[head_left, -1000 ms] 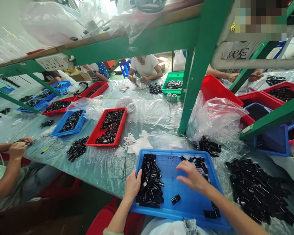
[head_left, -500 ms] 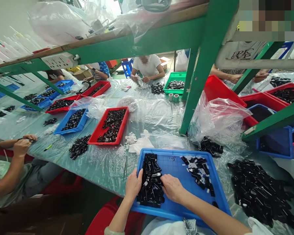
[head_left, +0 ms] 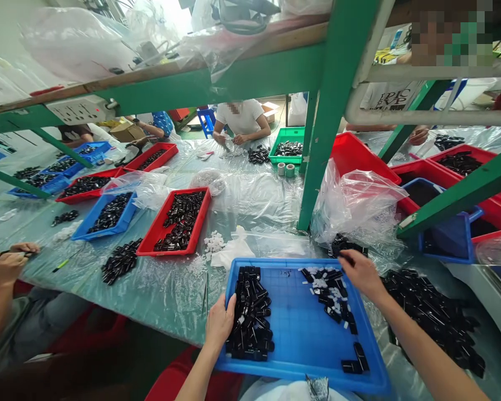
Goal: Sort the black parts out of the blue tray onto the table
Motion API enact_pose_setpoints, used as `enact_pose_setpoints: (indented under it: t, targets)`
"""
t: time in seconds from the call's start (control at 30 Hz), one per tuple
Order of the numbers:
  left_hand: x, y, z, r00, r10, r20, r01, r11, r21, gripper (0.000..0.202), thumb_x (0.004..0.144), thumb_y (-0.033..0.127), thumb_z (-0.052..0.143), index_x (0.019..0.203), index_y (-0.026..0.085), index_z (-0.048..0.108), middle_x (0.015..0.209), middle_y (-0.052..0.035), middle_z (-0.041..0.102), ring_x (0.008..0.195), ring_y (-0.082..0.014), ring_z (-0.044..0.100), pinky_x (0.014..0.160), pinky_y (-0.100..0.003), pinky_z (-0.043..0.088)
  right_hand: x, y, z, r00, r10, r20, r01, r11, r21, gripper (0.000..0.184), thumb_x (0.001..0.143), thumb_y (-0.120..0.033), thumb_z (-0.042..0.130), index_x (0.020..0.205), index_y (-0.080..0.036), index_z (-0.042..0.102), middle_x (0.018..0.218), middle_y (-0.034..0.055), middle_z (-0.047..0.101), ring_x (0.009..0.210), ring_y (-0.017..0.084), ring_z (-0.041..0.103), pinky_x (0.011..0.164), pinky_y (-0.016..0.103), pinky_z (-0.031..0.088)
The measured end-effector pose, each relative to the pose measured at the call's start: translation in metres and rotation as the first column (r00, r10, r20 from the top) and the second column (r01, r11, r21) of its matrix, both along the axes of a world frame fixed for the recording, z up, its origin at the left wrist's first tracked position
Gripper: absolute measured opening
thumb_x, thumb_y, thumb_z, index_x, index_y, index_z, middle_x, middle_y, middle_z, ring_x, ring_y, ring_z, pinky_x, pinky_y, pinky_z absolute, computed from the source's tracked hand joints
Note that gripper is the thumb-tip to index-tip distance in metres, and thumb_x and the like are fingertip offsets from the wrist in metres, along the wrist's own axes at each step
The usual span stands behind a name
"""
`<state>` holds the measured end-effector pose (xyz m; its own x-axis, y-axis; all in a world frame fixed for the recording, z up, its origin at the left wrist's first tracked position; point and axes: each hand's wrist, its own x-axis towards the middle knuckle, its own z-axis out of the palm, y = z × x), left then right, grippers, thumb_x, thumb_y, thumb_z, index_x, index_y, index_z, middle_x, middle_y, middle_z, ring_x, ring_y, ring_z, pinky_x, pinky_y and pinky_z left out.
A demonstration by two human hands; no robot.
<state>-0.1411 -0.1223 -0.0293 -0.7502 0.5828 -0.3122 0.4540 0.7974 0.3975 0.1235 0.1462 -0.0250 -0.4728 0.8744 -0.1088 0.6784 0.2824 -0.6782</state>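
Observation:
In the head view, my left hand (head_left: pixel 220 322) grips the left rim of a blue tray (head_left: pixel 298 323), thumb on the inner side. Beside that thumb, a heap of small black plastic pieces (head_left: pixel 250 317) fills the tray's left part. My right hand (head_left: pixel 364 274) reaches past the tray's far right corner to a small pile of black pieces (head_left: pixel 354 245). Its fingertips are bunched together there, and what they hold is hidden. Black pieces mixed with small white bits (head_left: pixel 328 289) lie in the tray's upper right. A few more black pieces (head_left: pixel 354 362) rest at its lower right.
A large heap of black pieces (head_left: pixel 434 323) lies right of the tray. Tweezers (head_left: pixel 205 292) and white bits (head_left: pixel 214 243) are to the left, near a red tray (head_left: pixel 144 245). A green post (head_left: pixel 313 184) stands behind. Co-workers sit around the table.
My right hand has moved from the heap in the tray's left part to the pile beyond its far right corner. My left hand stays at the left rim. The view has shifted slightly right.

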Motion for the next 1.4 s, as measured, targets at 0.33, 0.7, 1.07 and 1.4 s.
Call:
enact_pose_setpoints:
  t: [0.33, 0.7, 1.07, 1.4]
  targets:
    - [0.004, -0.001, 0.003, 1.000, 0.026, -0.011, -0.026, 1.000, 0.009, 0.030, 0.089, 0.041, 0.034, 0.071, 0.022, 0.049, 0.069, -0.0056, 0.064, 0.072, -0.0205, 0.062, 0.064, -0.026, 0.038, -0.019, 0.007, -0.014, 0.985, -0.144, 0.100, 0.114, 0.960, 0.255, 0.032, 0.079, -0.030, 0.052, 0.104, -0.012, 0.061, 0.105, 0.0185, 0.060, 0.100, 0.037, 0.053, 0.080, 0.052, 0.045]
    - [0.005, -0.003, 0.001, 1.000, 0.021, 0.005, -0.021, 1.000, 0.012, 0.032, 0.090, 0.040, 0.033, 0.077, 0.020, 0.055, 0.076, -0.0077, 0.068, 0.076, -0.0208, 0.063, 0.064, -0.026, 0.038, -0.118, -0.148, -0.017, 0.679, 0.720, 0.143, -0.732, 0.679, 0.061, 0.039, 0.068, -0.002, 0.053, 0.102, -0.021, 0.056, 0.107, 0.0077, 0.054, 0.098, 0.026, 0.047, 0.071, 0.036, 0.043]
    - [0.005, -0.002, 0.003, 1.000, 0.024, 0.015, -0.025, 1.000, 0.017, 0.031, 0.089, 0.041, 0.033, 0.074, 0.021, 0.051, 0.072, -0.0063, 0.065, 0.072, -0.0204, 0.062, 0.065, -0.027, 0.039, -0.107, -0.153, -0.015, 0.695, 0.711, 0.107, -0.716, 0.697, 0.015, 0.024, 0.075, -0.004, 0.050, 0.094, -0.016, 0.058, 0.100, 0.0087, 0.060, 0.095, 0.026, 0.052, 0.076, 0.038, 0.044]
    - [0.001, -0.001, 0.002, 1.000, 0.024, 0.009, -0.025, 0.999, 0.032, 0.031, 0.088, 0.043, 0.034, 0.071, 0.022, 0.050, 0.070, -0.0059, 0.066, 0.073, -0.0219, 0.064, 0.065, -0.028, 0.040, -0.034, -0.049, 0.007, 0.898, 0.012, -0.441, -0.075, 0.989, -0.126, 0.031, 0.078, -0.040, 0.054, 0.101, -0.019, 0.061, 0.092, 0.0072, 0.068, 0.079, 0.023, 0.063, 0.071, 0.038, 0.052]
